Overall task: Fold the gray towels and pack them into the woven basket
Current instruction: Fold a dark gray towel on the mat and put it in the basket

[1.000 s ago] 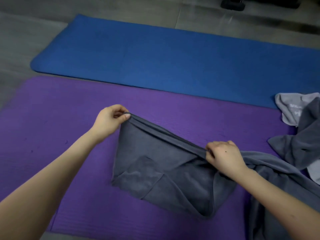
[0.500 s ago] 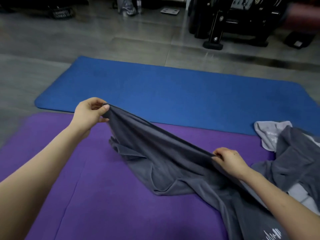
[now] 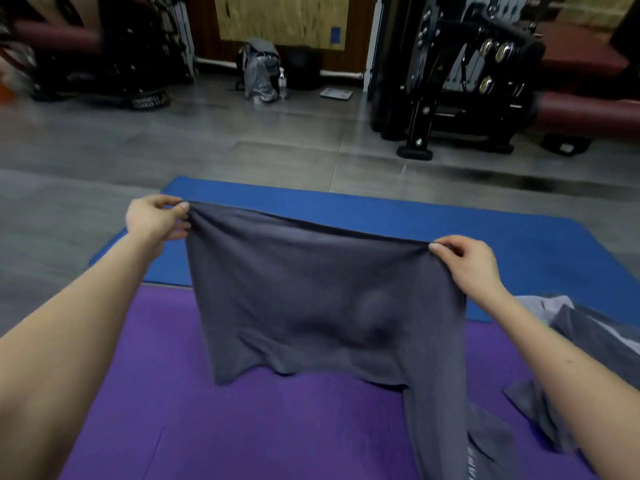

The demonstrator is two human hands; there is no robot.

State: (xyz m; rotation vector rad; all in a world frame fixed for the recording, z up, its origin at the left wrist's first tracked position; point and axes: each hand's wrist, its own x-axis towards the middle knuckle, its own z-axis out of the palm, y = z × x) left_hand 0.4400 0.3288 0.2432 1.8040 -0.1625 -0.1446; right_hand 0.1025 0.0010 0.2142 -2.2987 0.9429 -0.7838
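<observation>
A dark gray towel (image 3: 311,299) hangs stretched in the air above the purple mat (image 3: 242,427). My left hand (image 3: 156,218) pinches its upper left corner. My right hand (image 3: 467,265) pinches the top edge at the right. The towel's lower part drapes onto the mat and trails toward my right side. More gray towels (image 3: 588,334) lie crumpled at the right edge, one lighter than the rest. No woven basket is in view.
A blue mat (image 3: 381,216) lies beyond the purple one on a gray floor. Black gym machines (image 3: 450,74) stand at the back right and back left. A gray bag (image 3: 259,71) and a bottle rest against the far wall.
Both hands have lifted the towel off the purple mat and pulled its top edge taut and level. My view has tilted up to show the gym room.
</observation>
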